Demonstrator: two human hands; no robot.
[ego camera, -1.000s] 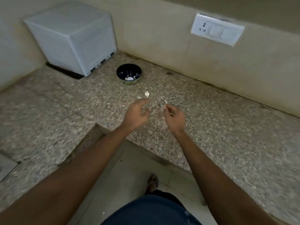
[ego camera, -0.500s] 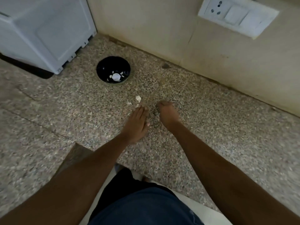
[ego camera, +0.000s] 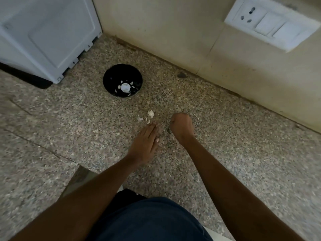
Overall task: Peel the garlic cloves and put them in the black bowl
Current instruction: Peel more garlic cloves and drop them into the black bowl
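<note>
The black bowl (ego camera: 111,75) stands on the speckled stone counter (ego camera: 243,153), with a white garlic piece (ego camera: 125,87) and several small bits inside. A few loose garlic bits (ego camera: 150,113) lie on the counter between the bowl and my hands. My left hand (ego camera: 145,141) lies palm down, fingers stretched out, fingertips just short of those bits, holding nothing. My right hand (ego camera: 181,125) is beside it, to the right. Its fingers are curled down against the counter, and anything inside them is hidden.
A white boxy appliance (ego camera: 43,35) fills the back left corner, close to the bowl. The beige wall (ego camera: 173,32) runs behind and carries a white socket plate (ego camera: 271,23). The counter's front edge has a step-shaped cutout (ego camera: 78,178) near my left forearm.
Both hands came down from above the counter onto it. The left hand flattened out. The right hand went from pinching a small white scrap to curled fingers. The view moved closer.
</note>
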